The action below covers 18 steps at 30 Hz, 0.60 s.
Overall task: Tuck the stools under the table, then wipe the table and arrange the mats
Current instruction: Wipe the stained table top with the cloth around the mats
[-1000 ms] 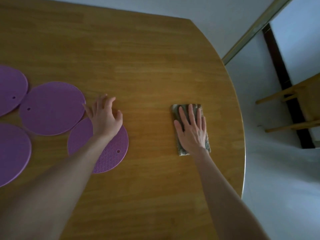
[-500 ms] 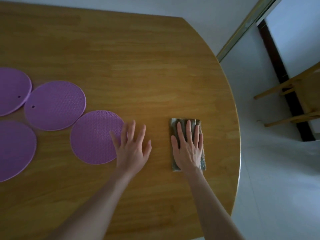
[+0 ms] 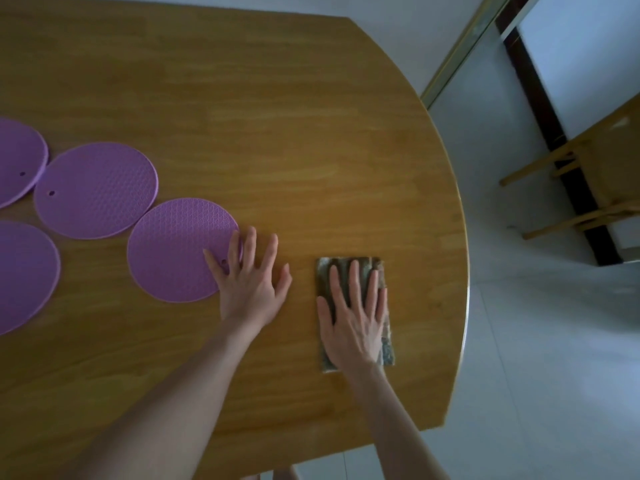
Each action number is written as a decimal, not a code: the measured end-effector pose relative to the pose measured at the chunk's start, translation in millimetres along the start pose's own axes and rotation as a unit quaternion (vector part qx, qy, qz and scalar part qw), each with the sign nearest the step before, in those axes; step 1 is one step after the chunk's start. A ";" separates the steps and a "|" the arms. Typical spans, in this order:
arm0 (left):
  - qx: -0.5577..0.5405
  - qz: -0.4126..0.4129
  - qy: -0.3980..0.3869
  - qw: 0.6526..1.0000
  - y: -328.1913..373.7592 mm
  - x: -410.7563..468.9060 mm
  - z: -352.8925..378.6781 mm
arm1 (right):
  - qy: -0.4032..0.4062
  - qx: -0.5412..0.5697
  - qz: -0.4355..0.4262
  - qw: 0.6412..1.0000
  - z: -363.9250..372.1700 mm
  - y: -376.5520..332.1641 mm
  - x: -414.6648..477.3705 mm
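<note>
Right-hand fingers (image 3: 353, 278) are straight and slightly apart, pressed flat on the folded grey-green wiping cloth (image 3: 323, 277). The right hand (image 3: 353, 323) covers most of it, palm down, nothing pinched. Just left of the cloth, the left hand (image 3: 249, 292) lies flat too, fingers (image 3: 250, 244) fanned wide. Its little and ring fingers rest on the right edge of the nearest round purple silicone mat (image 3: 176, 251), the others and the thumb on bare wood. No grip there either.

The cloth sits on the rounded wooden counter (image 3: 277, 116), near its curved right rim. Further left of the cloth, a second purple mat (image 3: 95, 190) meets the nearest one edge to edge; touching or overlapping, I can't tell. Far left of the cloth, a third purple mat (image 3: 17, 161) and, nearer the camera, a fourth purple mat (image 3: 24, 271) are both cut by the frame edge. Right of the cloth, off the counter and well apart from it, a wooden stool (image 3: 595, 174) stands out on the pale tiled floor (image 3: 554, 341), only partly in view.
</note>
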<state>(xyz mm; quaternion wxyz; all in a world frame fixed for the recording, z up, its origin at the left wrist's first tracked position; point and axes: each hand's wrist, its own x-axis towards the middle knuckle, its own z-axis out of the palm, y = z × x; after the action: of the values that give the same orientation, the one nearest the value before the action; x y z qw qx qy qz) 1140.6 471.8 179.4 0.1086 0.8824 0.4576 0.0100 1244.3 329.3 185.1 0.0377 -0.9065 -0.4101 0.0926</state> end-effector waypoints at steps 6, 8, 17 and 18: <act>-0.016 -0.001 -0.002 1.000 3.3 -6.8 -2.2 | -0.016 -0.005 -0.018 1.000 -11.9 43.7 21.0; -0.028 0.015 0.009 0.999 15.3 -21.8 -2.5 | -0.033 0.004 0.041 0.999 -14.7 66.3 3.7; -0.057 0.014 -0.007 0.998 61.7 -92.9 15.0 | -0.044 0.010 -0.018 0.999 -17.6 75.8 -20.2; -0.054 0.013 -0.008 0.998 62.4 -97.0 16.4 | -0.039 0.010 0.009 0.999 -19.5 89.0 -17.5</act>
<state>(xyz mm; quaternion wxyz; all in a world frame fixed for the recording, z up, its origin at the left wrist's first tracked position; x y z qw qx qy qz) 1136.5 355.4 183.9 0.1599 0.8812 0.4439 0.0290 1302.5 257.6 193.8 0.0301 -0.9052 -0.4025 0.1328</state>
